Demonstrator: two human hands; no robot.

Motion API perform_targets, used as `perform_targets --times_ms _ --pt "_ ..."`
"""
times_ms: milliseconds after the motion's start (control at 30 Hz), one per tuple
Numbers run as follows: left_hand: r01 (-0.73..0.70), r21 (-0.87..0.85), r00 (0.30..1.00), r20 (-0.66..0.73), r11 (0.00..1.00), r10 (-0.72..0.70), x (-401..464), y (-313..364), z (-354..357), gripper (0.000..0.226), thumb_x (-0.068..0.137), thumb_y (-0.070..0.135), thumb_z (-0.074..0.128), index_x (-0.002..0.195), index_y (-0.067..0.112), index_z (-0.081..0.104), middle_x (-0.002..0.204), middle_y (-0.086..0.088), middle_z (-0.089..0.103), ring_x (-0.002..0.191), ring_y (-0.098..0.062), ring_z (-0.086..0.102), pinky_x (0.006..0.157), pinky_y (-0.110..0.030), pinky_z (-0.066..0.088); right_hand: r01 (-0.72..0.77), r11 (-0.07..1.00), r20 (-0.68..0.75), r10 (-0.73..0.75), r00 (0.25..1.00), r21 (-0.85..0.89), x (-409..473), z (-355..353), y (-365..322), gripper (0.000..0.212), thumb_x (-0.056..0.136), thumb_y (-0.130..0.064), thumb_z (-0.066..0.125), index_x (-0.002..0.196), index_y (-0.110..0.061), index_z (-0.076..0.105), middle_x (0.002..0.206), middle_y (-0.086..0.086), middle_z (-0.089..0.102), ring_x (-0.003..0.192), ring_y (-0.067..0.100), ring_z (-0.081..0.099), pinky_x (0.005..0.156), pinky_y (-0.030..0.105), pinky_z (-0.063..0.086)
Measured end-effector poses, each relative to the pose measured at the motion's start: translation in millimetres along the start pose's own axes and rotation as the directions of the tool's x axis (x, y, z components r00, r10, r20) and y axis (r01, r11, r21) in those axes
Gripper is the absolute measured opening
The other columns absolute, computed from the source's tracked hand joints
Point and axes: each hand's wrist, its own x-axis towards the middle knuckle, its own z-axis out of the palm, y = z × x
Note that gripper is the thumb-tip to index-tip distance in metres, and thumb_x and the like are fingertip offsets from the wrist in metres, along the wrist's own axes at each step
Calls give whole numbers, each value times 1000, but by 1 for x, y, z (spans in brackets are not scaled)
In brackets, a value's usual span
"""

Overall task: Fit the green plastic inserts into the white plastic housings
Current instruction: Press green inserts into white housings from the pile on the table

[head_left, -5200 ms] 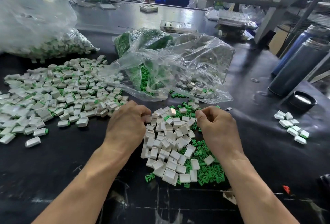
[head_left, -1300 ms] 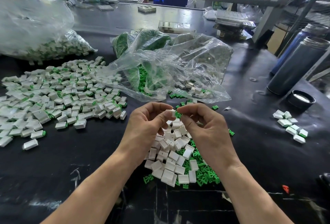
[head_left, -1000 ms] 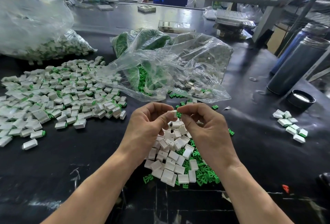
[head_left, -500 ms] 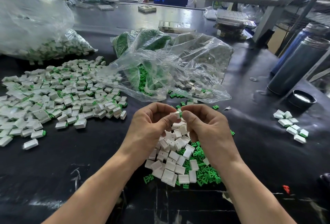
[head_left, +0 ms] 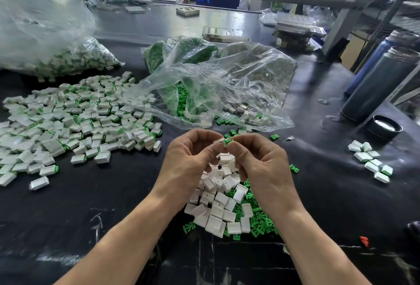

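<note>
A worker's 2 hands meet above a black worktop (head_left: 318, 194) to join a pair of small plastic parts. The left hand (head_left: 191, 159) pinches a white housing (head_left: 220, 141) between thumb and fingertips, while the right hand (head_left: 261, 162) pinches a green insert (head_left: 228, 141) and holds it against the housing's right end. Both grips are pressed tight on their parts, the other fingers curled under. The pair is held raised, just above the supply heap, likely so the small mating ends stay in plain sight and the next pieces lie directly below.

The joined parts run roughly left to right, tilted slightly up on the insert side; the housing's open end appears to face right, toward the insert, though the fingers hide the mouth itself. How deep the insert sits cannot be told.

Below the wrists lie loose white housings (head_left: 218, 212) over loose green inserts (head_left: 256, 221). To the left spreads a wide pile of finished pieces (head_left: 75, 121) with green showing at their ends, seemingly kept apart from the unassembled stock. A clear plastic bag (head_left: 227, 85) of green parts lies open behind the hands.
</note>
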Motion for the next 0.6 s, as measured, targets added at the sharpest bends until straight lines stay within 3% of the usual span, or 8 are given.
perform_targets --times_ms 200,333,500,600 --pt "-26 64 1000 -10 998 27 -1 -1 1 17 82 29 79 96 20 77 83 0 77 69 -9 65 62 -19 52 53 986 -1 -53 999 -156 0 -2 0 6 97 -18 73 94 -23 73 75 -9 71 64 4 59 59 18 47" --pt "-86 170 995 -35 982 93 -3 -2 2 9 89 15 78 92 23 77 86 5 77 76 -4 69 67 -14 51 94 944 -4 -101 995 -315 0 -2 0 5 96 -18 74 95 -23 72 83 -5 72 76 15 65 71 39 56" --pt "-110 232 991 -53 967 125 -5 -2 3 13 88 9 78 91 22 77 85 7 77 79 -6 71 70 -15 53 165 888 10 -178 984 -429 -2 -2 -2 10 93 -16 77 93 -24 71 85 -9 69 82 13 65 72 25 52" --pt "-120 239 990 -50 964 135 -6 -1 4 15 88 3 76 91 18 77 85 7 77 81 -6 73 72 -14 53 167 874 19 -178 984 -455 -3 0 -2 11 93 -15 77 91 -24 71 84 -10 68 81 12 64 71 24 51"
